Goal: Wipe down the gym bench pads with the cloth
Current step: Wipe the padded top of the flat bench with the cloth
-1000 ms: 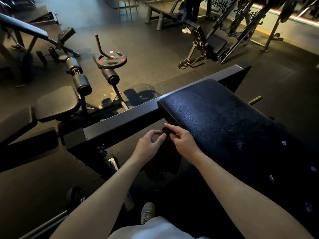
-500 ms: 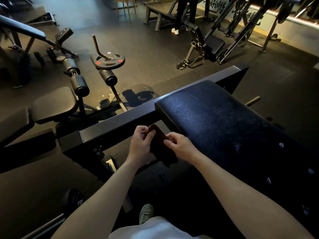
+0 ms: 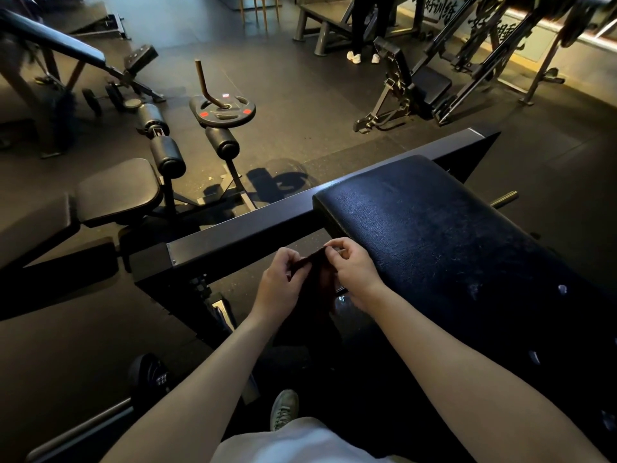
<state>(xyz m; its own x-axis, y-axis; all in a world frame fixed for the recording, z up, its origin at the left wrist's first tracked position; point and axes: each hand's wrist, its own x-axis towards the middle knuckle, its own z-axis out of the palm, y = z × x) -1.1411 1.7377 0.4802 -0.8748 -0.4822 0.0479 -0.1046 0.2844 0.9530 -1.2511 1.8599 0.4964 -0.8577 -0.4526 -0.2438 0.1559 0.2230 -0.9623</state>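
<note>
A long black bench pad (image 3: 444,238) slopes from the centre toward the lower right, scuffed and dusty on top. Just off its near left corner I hold a dark cloth (image 3: 315,282) in the air. My left hand (image 3: 278,285) grips its left edge. My right hand (image 3: 352,267) pinches the top edge between thumb and forefinger. The cloth hangs down between my hands, its lower part lost against the dark frame below.
The bench's steel frame bar (image 3: 240,235) runs left of the pad. Another bench with a seat pad (image 3: 117,192) and foam rollers (image 3: 167,158) stands at left. A weight plate (image 3: 222,110) lies beyond. A person's legs (image 3: 362,31) stand among far machines. My shoe (image 3: 283,409) is below.
Both hands have shifted slightly up and right, toward the pad's corner. The cloth, bunched between them before, now hangs stretched between the two grips.
</note>
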